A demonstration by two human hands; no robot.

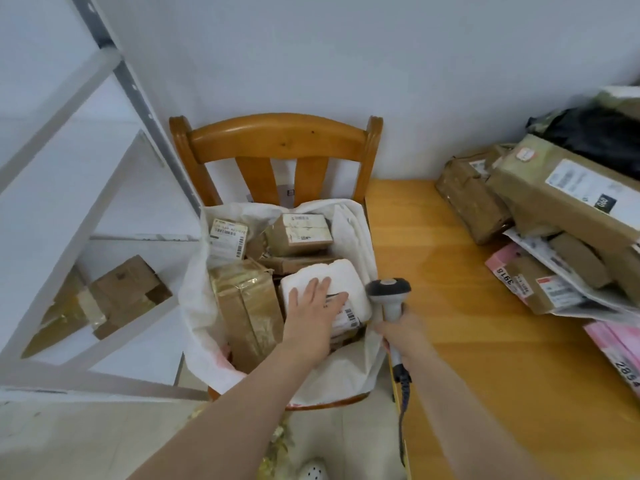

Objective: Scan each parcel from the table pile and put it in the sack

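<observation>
1. Setting: a plain white wall backs a wooden chair (277, 140), which stands against the left end of a wooden desk (450, 289). A metal shelf rack (69, 98) stands further left.
2. Sack: a white sack (194, 306) sits open on the chair seat. It is loaded almost to the rim with taped brown parcels (242, 306).
3. Left hand (311, 306): it lies flat, fingers straight, on the white parcel (349, 275). It grips nothing. This parcel lies on top of the load, at the right side of the sack near the rim.
4. Right hand (405, 330): it is wrapped round the handle of the scanner (388, 289), whose head stands upright just beside the sack's right rim. The cable (401, 410) trails down along the desk edge.
5. Pile (540, 271): unscanned parcels are stacked at the right of the desk, well apart from the sack. A long box (554, 199) lies tilted across smaller ones.
6. Status (judged): placement of the white parcel appears nearly complete; many parcels remain.
7. Hazards (judged):
   - The white parcel sits high; it may slide over the slack right rim when the left hand leaves it.
   - The sack is near capacity; added weight could collapse its walls or tip it off the seat.
   - The hanging cable may snag on the desk corner during the next reach.
   - Pulling a lower parcel may bring the tilted long box down.
</observation>
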